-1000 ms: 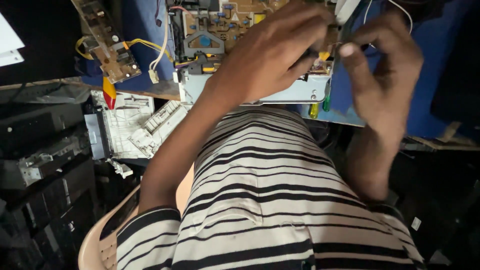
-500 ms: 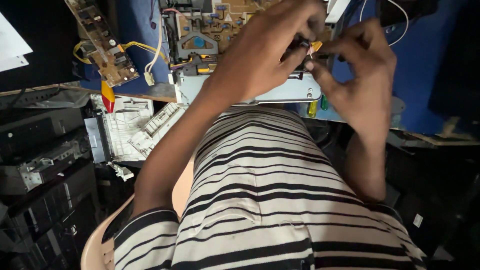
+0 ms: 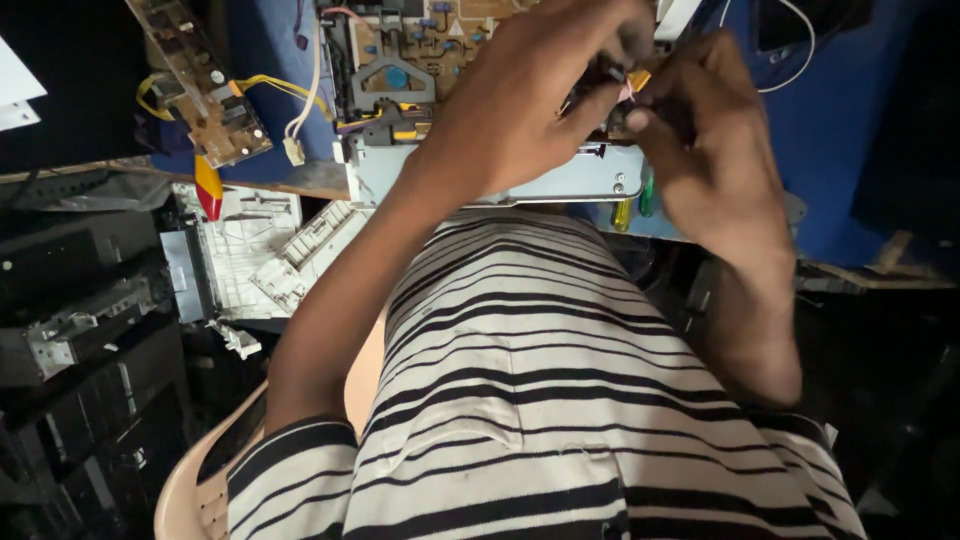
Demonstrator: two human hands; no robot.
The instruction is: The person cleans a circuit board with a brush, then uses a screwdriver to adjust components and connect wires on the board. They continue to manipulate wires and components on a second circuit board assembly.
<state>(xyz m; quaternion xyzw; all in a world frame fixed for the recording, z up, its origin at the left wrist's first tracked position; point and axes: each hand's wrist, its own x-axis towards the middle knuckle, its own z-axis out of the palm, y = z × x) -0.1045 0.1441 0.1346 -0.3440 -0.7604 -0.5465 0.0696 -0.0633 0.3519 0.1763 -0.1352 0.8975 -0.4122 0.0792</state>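
Both hands (image 3: 640, 100) at circuit board (image 3: 440, 40)

We find little of this kind here. At the far left edge, against a dark background, lie white paper sheets (image 3: 18, 95), plain and angular, their faces too washed out to tell whether anything is printed. On the dark equipment stacked at the lower left we make out a small pale sticker (image 3: 137, 459), too tiny to describe further. We see no packages, signs or screens.
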